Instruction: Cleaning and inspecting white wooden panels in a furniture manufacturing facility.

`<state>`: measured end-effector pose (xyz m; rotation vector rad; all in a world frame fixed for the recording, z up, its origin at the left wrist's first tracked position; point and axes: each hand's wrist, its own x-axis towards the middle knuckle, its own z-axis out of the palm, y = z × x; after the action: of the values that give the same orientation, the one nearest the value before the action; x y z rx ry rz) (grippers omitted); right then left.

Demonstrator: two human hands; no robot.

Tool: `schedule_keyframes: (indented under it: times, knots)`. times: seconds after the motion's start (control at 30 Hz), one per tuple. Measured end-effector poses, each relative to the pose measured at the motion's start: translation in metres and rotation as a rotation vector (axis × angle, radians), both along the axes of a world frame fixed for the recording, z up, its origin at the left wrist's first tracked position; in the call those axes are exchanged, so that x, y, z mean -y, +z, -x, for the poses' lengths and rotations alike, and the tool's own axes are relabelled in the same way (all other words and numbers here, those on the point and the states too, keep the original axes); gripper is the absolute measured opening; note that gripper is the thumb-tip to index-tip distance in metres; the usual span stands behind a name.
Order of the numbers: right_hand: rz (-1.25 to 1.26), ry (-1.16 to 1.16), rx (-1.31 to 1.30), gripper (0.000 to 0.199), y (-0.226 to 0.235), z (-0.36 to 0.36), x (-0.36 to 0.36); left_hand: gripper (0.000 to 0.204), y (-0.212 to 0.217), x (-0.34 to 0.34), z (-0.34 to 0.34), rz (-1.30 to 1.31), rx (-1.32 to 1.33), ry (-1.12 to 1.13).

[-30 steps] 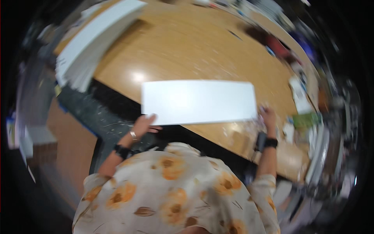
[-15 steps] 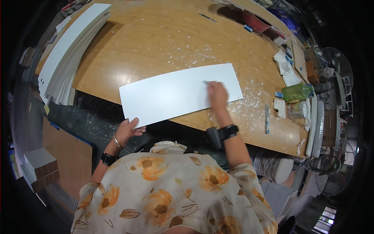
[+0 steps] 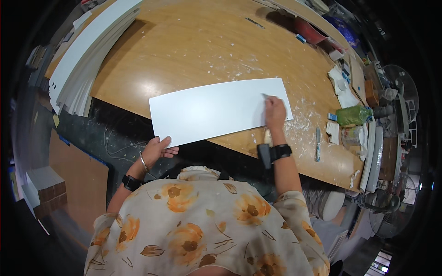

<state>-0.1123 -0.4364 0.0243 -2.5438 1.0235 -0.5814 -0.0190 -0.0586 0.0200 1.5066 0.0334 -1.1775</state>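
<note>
- The left hand (image 3: 159, 149) has its thumb over the near left corner of a rectangular white panel (image 3: 216, 111), with the other fingers bent loosely at its near edge, pinching that corner.
- The right hand (image 3: 276, 112) has its fingers curled closed around a slim tool (image 3: 264, 95), whose dark tip pokes out on their left (its kind is too small to tell).
- The panel spans the space between both sets of fingers; its right end lies beneath the right ones, and its near left part juts past the edge of the wooden bench (image 3: 198, 55).
- Right of the right fingers, pale flecks dot the bench, and a slender blue-grey tool (image 3: 317, 145) lies nearer the person.
- Farther right of them stands a green bottle (image 3: 352, 116).
- Well beyond the left fingers, to the upper left, rests a stack of white panels (image 3: 87, 55).
</note>
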Motion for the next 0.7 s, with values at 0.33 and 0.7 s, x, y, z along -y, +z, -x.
schedule_keyframes:
  times: [0.33, 0.7]
  knots:
    - [-0.137, -0.227, -0.084, 0.018, 0.005, -0.011, 0.045, 0.039, 0.009, 0.008, -0.002, -0.077, 0.037, -0.059]
    - [-0.157, 1.115, 0.116, 0.015, 0.012, -0.090, -0.231, 0.039, -0.014, 0.012, -0.009, 0.117, 0.057, -0.290]
